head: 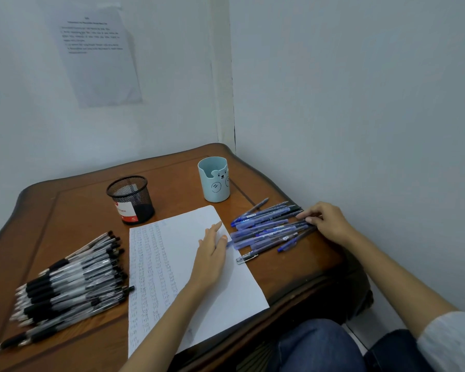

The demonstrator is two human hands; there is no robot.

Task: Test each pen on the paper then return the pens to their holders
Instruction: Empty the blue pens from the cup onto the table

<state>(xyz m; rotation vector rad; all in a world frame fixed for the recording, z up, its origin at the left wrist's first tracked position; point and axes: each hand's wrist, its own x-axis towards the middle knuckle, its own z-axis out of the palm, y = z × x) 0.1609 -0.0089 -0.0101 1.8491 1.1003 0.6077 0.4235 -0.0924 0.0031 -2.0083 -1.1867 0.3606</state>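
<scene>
- The left hand (212, 253) lies flat on the sheet of paper (226, 299), fingers straight and together, holding nothing; its fingertips are just beside the near ends of the blue pens (263, 229).
- The right hand (328, 224) rests at the far end of the blue pens with its fingers bent and the fingertips on the pen ends; I cannot tell whether it pinches one.
- The blue pens lie in a loose heap on the wooden table (78, 210), right of the paper.
- The black pens (70, 283) lie fanned out left of the paper.
- A black mesh holder (130, 198) and a light-blue bear cup (214, 179) stand upright beyond the paper.
- The paper's left half is covered with columns of scribbles.
</scene>
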